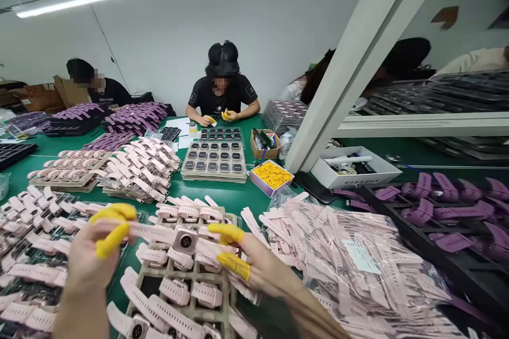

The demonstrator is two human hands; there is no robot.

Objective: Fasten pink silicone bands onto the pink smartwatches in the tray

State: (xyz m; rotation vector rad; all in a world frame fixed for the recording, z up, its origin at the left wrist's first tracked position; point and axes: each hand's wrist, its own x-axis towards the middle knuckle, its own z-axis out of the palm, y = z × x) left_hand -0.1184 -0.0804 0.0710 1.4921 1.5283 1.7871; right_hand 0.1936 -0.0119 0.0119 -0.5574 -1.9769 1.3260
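A pale pink watch (185,240) is held up between my hands, its sensor side facing me. My left hand (97,243), with yellow finger covers, pinches one end of its band. At the other side my right hand (250,257), also in yellow finger covers, has thumb and finger around the other band part. Below the watch, a compartment tray (191,278) bears several pink watches. More pink watches (29,270) lie in rows left of my left hand. Bagged pink bands (338,243) are heaped right of my right hand.
Across the green table (178,190) a person (222,90) handles small items. Nearby stand stacked watch trays (214,175), a box of yellow finger covers (272,177) and a white box (358,175). A slanted post (350,69) rises at right, beside purple bands (457,212).
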